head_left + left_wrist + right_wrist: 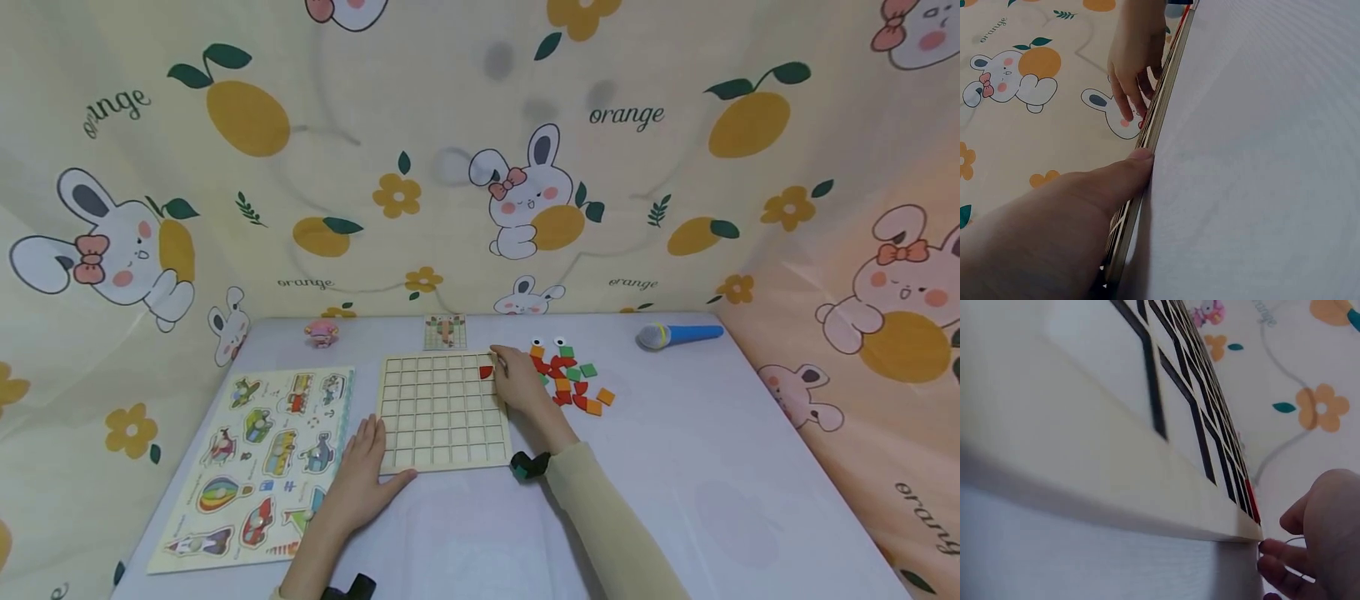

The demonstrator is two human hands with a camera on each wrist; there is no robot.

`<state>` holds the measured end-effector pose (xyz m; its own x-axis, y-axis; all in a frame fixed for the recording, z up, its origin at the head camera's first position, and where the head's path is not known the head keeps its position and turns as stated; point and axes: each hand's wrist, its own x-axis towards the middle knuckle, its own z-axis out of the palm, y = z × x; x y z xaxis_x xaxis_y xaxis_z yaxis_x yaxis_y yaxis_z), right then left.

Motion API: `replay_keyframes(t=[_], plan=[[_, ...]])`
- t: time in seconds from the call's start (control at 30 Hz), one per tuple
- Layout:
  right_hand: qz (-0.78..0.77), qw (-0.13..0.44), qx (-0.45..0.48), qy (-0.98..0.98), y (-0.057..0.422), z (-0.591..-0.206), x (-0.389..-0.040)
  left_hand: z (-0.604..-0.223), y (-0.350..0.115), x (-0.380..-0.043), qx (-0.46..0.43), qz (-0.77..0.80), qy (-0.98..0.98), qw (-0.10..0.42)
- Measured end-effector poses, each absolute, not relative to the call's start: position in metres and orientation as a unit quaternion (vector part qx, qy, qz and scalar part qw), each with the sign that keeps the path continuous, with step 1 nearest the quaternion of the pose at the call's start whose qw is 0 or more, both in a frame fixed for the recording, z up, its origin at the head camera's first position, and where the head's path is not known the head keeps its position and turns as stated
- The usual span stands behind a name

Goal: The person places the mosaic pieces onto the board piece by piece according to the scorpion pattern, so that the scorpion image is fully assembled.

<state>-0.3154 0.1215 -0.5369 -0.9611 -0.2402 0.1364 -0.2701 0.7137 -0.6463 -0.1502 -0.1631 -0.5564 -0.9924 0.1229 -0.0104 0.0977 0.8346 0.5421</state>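
A pale wooden grid board (pixel 446 412) lies at the centre of the table. One red quarter-round tile (pixel 486 372) sits in a cell near its upper right corner; in the right wrist view this red tile (pixel 1252 500) shows edge-on. My left hand (pixel 366 475) rests at the board's lower left corner, fingers along the left side, thumb against the front edge. At the upper right corner is my right hand (pixel 519 382), beside the red tile. Its fingers hang loosely bent in the left wrist view, with no tile seen between them.
Loose red, green and orange tiles (pixel 573 375) lie right of the board, with two googly eyes behind. A small pattern card (pixel 446 332) stands beyond the board. A picture puzzle (pixel 255 467) and pink figurine (pixel 322 333) lie left; a blue toy microphone (pixel 678 335) lies far right.
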Motion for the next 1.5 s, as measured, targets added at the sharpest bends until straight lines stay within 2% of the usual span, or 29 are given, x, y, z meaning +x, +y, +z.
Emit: replay_keyframes(t=[0.23,0.53,0.83,1.17,1.5], plan=[[0.348,0.003,0.148,-0.926,0.125,-0.542,-0.324,-0.557,-0.162,-0.151,0.065,0.286,0.956,0.022],[0.337,0.003,0.14,-0.931,0.134,-0.537,-0.314,-0.557,-0.16,-0.15,0.07,0.281,0.957,0.022],[0.366,0.087,0.098,-0.921,0.187,-0.515,-0.307,-0.555,-0.16,-0.148,0.071,0.278,0.958,0.022],[0.369,0.051,0.008,-0.928,0.275,-0.528,-0.294,-0.554,-0.164,-0.148,0.075,0.275,0.958,0.014],[0.347,0.022,0.036,-0.937,0.299,-0.538,-0.275,-0.556,-0.164,-0.148,0.074,0.274,0.959,0.011]])
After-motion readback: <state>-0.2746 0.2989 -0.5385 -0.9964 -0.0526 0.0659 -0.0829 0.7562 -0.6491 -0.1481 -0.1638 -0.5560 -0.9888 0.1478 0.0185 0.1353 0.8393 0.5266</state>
